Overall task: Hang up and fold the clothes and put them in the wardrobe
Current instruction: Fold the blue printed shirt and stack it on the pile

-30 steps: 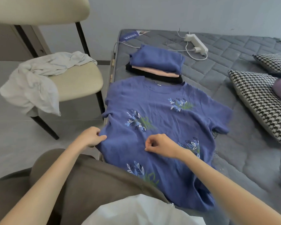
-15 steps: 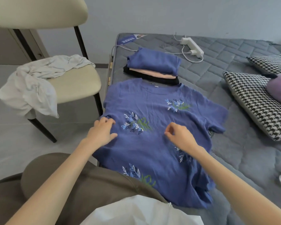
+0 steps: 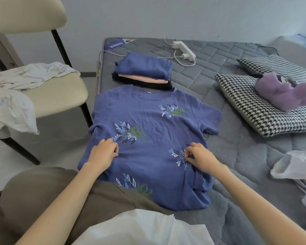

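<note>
A blue T-shirt (image 3: 154, 131) with leaf prints lies spread flat on the grey mattress (image 3: 237, 149), collar away from me. My left hand (image 3: 104, 152) pinches the fabric near the shirt's left side, fingers curled. My right hand (image 3: 200, 156) pinches the cloth at a leaf print on the right side. Beyond the collar sits a stack of folded clothes (image 3: 143, 71): blue on top, pink, then black. A crumpled white garment (image 3: 12, 96) hangs over the seat of a chair.
The cream chair (image 3: 60, 92) stands left of the bed. A white power strip (image 3: 184, 49) with cables lies at the far end. Houndstooth pillows (image 3: 258, 110) and a purple plush (image 3: 286, 92) occupy the right. A plastic bag (image 3: 297, 165) lies at the right edge.
Both hands moved apart across the shirt and now pinch the fabric at its middle. The view shifted slightly to the right, showing the plush and the bag.
</note>
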Motion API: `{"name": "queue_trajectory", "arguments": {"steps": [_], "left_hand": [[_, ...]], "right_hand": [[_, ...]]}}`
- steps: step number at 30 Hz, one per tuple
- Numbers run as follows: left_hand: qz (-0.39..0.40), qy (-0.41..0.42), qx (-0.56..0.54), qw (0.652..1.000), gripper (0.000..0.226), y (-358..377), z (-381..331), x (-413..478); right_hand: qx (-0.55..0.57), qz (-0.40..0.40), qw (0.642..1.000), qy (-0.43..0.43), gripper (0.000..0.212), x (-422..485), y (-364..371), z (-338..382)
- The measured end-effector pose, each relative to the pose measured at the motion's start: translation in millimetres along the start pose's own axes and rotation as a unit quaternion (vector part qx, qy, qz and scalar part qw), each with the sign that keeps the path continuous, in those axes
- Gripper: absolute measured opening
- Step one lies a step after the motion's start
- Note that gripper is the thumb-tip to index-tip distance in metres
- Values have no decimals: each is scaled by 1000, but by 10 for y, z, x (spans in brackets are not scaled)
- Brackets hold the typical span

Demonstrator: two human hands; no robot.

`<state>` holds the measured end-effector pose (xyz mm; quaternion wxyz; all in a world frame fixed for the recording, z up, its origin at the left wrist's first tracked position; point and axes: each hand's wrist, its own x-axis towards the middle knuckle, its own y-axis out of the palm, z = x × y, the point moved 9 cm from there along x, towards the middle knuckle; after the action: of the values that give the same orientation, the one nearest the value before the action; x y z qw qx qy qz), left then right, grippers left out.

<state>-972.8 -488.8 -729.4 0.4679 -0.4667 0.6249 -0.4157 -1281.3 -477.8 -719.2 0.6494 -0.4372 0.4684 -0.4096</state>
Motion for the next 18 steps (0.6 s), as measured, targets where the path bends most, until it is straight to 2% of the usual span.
{"name": "queue_trajectory", "arguments": {"steps": [5,12,15,18], "left_hand": [[-53,-17,-13,998,12,-103,169,-82],[-45,-37,63,996,9,-70,230,-120],[-54,-10,59,997,11,-62,178,-133],[-42,60,29,997,34,4,79,-133]], "right_hand": [[90,-35,994,-60,1,-49,-112,127],[80,44,995,-49,6,-44,54,203],[64,18,998,-15,15,-64,-11,121],[50,-28,998,4,20,-88,-104,52]]}}
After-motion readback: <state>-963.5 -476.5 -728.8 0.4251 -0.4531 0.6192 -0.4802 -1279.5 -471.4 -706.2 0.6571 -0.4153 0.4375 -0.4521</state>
